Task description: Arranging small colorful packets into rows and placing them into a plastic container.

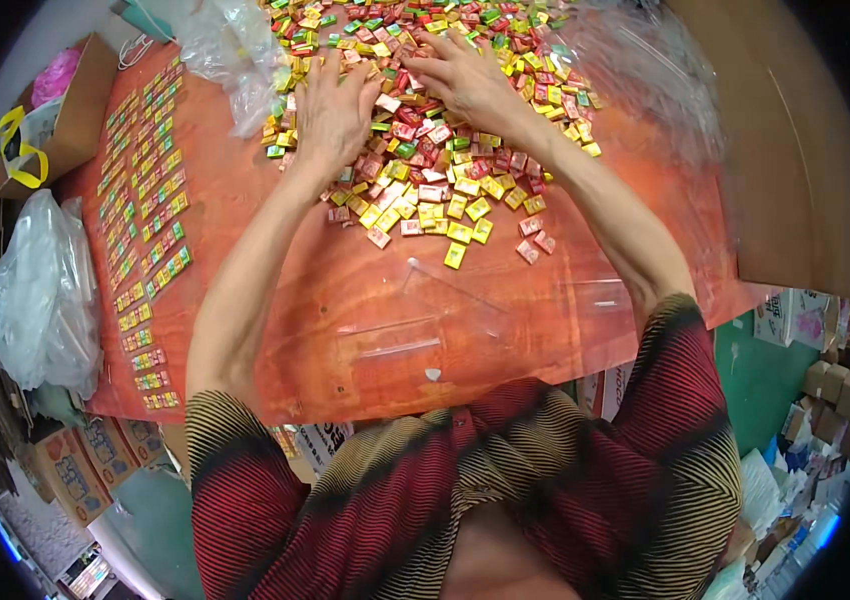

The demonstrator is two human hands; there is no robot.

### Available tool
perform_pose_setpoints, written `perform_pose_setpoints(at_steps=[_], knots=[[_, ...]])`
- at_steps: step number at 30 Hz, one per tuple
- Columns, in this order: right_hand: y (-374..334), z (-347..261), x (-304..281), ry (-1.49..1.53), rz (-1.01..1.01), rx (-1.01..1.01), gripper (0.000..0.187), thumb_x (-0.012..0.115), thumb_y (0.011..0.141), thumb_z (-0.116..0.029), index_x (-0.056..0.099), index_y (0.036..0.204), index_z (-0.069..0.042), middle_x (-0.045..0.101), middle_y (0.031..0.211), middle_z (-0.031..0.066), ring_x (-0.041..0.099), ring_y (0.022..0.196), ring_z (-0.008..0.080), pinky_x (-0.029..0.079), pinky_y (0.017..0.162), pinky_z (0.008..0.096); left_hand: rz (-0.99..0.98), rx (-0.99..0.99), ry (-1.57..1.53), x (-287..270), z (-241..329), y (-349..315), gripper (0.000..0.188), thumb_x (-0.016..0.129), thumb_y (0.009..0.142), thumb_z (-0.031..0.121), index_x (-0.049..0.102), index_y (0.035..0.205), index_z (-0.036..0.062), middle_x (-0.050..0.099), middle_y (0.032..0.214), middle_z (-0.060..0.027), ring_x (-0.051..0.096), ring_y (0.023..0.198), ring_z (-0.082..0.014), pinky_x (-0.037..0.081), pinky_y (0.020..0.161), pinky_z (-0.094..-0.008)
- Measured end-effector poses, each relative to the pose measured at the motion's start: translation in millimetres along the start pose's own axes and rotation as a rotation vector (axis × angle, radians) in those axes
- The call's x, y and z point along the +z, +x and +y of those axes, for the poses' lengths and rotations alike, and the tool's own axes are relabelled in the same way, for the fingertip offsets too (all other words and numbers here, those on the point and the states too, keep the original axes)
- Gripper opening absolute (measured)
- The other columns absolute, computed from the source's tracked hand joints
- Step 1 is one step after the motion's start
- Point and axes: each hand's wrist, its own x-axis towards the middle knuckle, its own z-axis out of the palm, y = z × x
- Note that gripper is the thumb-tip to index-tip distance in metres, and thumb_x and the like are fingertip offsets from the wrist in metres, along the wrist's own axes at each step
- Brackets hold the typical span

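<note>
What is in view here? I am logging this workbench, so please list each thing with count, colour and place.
small wrapped sweets: too many to count, red, yellow, green and pink, heaped at table's far middle
sorted rows of sweets: several columns, mixed colours, table's left side
table: one, orange-red
clear plastic bags: a few, left of table and far edge
cardboard box: one, brown, far left
cardboard sheet: one, brown, right
left hand: flat on the heap
right hand: spread on the heap

glossy foil-like wrappers on the small candies (425, 130); smooth, shiny orange table (345, 300); crinkled clear plastic bags (40, 290) at left; matt brown cardboard sheet (795, 150) at right; ribbed striped knit sleeves (245, 480) near.
</note>
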Motion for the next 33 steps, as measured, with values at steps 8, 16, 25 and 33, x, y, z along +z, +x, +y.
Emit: perform_pose_setpoints(at_steps=[8, 16, 25, 33], knots=[[-158.4, -122.0, -66.5, 0.195, -0.182, 0.089, 0.036, 0.061, 0.078, -0.017, 0.054, 0.111, -0.007, 0.051, 0.113, 0.0143, 0.048, 0.105, 0.0302, 0.037, 0.089, 0.0426, -0.296, 0.132, -0.250, -90.0, 93.8, -152.1, 0.058, 0.062, 0.074, 0.037, 0.046, 0.124, 0.0114, 0.033, 0.134, -0.0187, 0.026, 0.126, -0.0394, 0.019, 0.100, -0.0575], [-211.0, -138.5, -56.1, 0.130, -0.305, 0.117, 0.033, 0.056, 0.077, -0.009, 0.056, 0.110, -0.007, 0.045, 0.125, 0.0125, 0.038, 0.121, 0.0326, 0.028, 0.098, 0.0532, -0.406, 0.012, -0.193, -89.5, 104.7, -213.8, 0.063, 0.060, 0.076, 0.036, 0.041, 0.127, 0.0048, 0.034, 0.134, -0.0182, 0.031, 0.124, -0.0376, 0.023, 0.099, -0.0554], [-219.5, -130.4, -80.0, 0.095, -0.325, 0.164, 0.035, 0.052, 0.074, -0.003, 0.058, 0.108, -0.009, 0.045, 0.127, 0.0132, 0.038, 0.120, 0.0344, 0.029, 0.098, 0.0496, -0.374, 0.074, -0.224, -85.1, 101.1, -208.0, 0.059, 0.061, 0.077, 0.033, 0.043, 0.125, 0.0046, 0.039, 0.131, -0.0180, 0.033, 0.123, -0.0358, 0.023, 0.100, -0.0528], [-176.5, -133.9, -89.0, 0.137, -0.152, 0.255, 0.023, 0.055, 0.078, -0.007, 0.059, 0.100, -0.007, 0.056, 0.100, 0.0123, 0.055, 0.091, 0.0294, 0.044, 0.077, 0.0373, -0.212, 0.036, -0.199, -90.0, 88.6, -203.6, 0.048, 0.060, 0.078, 0.024, 0.048, 0.120, 0.0046, 0.044, 0.123, -0.0173, 0.041, 0.115, -0.0355, 0.029, 0.095, -0.0492]])
